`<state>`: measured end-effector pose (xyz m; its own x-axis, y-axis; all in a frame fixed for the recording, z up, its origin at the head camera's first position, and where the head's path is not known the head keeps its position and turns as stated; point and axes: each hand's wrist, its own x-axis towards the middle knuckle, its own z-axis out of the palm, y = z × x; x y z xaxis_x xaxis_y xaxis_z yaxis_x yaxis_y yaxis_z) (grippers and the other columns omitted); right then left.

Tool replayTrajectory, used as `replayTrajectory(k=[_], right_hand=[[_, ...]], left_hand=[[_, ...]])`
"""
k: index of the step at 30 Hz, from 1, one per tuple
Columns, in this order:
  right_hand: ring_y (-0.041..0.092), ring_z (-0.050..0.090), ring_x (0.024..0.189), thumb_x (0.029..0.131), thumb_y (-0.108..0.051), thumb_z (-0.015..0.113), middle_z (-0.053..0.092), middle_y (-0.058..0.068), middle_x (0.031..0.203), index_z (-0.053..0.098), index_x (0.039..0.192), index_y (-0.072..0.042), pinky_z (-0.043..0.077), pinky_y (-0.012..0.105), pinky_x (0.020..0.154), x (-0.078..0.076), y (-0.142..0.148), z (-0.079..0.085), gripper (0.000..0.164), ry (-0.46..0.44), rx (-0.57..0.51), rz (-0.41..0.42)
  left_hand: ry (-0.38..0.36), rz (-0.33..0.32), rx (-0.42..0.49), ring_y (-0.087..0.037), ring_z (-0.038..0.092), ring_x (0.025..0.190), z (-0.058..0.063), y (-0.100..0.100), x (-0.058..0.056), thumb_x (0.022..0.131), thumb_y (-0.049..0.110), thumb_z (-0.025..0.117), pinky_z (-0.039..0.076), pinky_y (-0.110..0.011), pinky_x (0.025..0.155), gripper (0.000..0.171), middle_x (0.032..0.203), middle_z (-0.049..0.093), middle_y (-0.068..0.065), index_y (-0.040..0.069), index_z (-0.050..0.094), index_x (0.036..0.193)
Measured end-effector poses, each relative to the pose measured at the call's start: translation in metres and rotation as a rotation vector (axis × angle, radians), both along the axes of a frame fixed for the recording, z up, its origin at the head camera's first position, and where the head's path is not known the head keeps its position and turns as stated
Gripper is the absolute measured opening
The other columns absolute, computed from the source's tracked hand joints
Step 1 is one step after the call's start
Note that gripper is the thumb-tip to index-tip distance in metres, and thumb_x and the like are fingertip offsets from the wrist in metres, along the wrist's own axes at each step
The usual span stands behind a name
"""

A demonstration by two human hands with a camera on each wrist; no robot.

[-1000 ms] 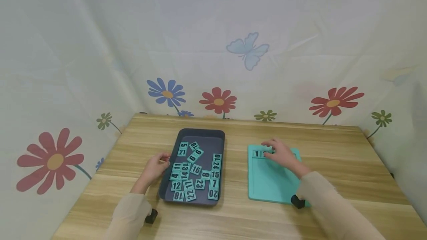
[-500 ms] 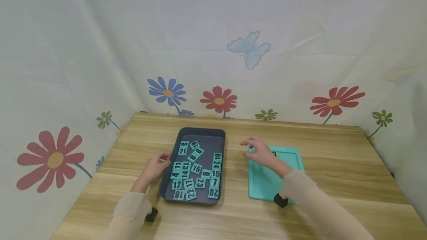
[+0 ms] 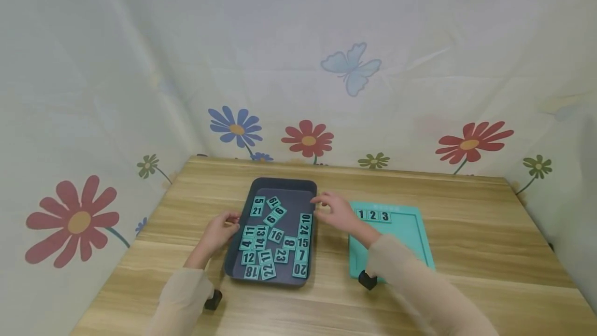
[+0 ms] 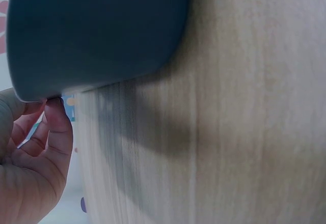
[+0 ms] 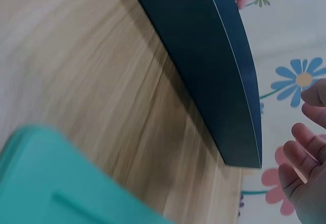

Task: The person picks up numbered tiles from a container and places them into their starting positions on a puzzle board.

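My left hand (image 3: 219, 232) pinches the left rim of a dark tray (image 3: 284, 185), with thumb and fingertips meeting at its edge in the left wrist view. Inside the tray lie several turquoise number tiles (image 3: 276, 235), some sideways or upside down. My right hand (image 3: 339, 215) hovers by the tray's right rim, fingers loosely bent and apart. Nothing is between them in the right wrist view. To the right lies a turquoise board (image 3: 410, 232); tiles 1, 2 and 3 (image 3: 373, 215) form a row along its top left.
A wooden table (image 3: 224, 170) carries the tray and the board, with a gap of bare wood between them. Behind it hangs a pale sheet (image 3: 261, 40) printed with flowers and a butterfly. A black camera mount sits on each wrist.
My right hand has moved left from the board to the tray's right rim, uncovering tiles 1, 2 and 3. The left hand stays at the tray's left rim.
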<state>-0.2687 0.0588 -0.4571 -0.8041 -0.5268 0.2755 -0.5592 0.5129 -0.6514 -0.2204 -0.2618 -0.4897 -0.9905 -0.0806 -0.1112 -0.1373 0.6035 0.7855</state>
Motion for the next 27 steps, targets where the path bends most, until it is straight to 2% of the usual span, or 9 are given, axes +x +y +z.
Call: replayTrajectory(k=[5, 14, 21, 27], right_hand=[[0.031, 0.052, 0.093, 0.080, -0.015, 0.059, 0.056, 0.010, 0.103, 0.060, 0.107, -0.005, 0.044, 0.034, 0.073, 0.003, -0.013, -0.001, 0.029, -0.032, -0.007, 0.032], [0.024, 0.050, 0.099, 0.080, -0.014, 0.058, 0.055, 0.009, 0.104, 0.061, 0.106, -0.005, 0.043, 0.038, 0.084, 0.007, -0.036, 0.000, 0.027, 0.004, 0.060, 0.097], [0.024, 0.050, 0.099, 0.082, -0.015, 0.057, 0.055, 0.009, 0.104, 0.061, 0.105, -0.005, 0.043, 0.039, 0.085, 0.005, -0.051, -0.004, 0.026, 0.026, 0.104, 0.106], [0.022, 0.050, 0.100, 0.082, -0.017, 0.057, 0.055, 0.008, 0.105, 0.062, 0.106, -0.006, 0.042, 0.037, 0.087, 0.003, -0.061, -0.009, 0.027, 0.008, 0.138, 0.113]], left_hand=[[-0.007, 0.003, 0.009, -0.024, 0.057, 0.088, 0.000, 0.000, 0.000, 0.086, 0.005, 0.050, 0.051, -0.029, 0.067, 0.031, 0.106, 0.054, -0.017, -0.001, 0.050, 0.116], [-0.013, 0.003, 0.005, -0.021, 0.056, 0.088, 0.001, 0.001, 0.001, 0.086, 0.005, 0.049, 0.051, -0.029, 0.068, 0.032, 0.107, 0.053, -0.016, 0.000, 0.050, 0.118], [-0.005, 0.011, 0.007, -0.022, 0.057, 0.088, 0.000, 0.002, 0.001, 0.086, 0.005, 0.049, 0.051, -0.028, 0.068, 0.031, 0.106, 0.053, -0.016, 0.001, 0.050, 0.117], [-0.005, 0.007, 0.011, -0.022, 0.057, 0.087, 0.001, 0.001, 0.001, 0.086, 0.005, 0.049, 0.051, -0.028, 0.066, 0.031, 0.106, 0.053, -0.016, 0.000, 0.050, 0.116]])
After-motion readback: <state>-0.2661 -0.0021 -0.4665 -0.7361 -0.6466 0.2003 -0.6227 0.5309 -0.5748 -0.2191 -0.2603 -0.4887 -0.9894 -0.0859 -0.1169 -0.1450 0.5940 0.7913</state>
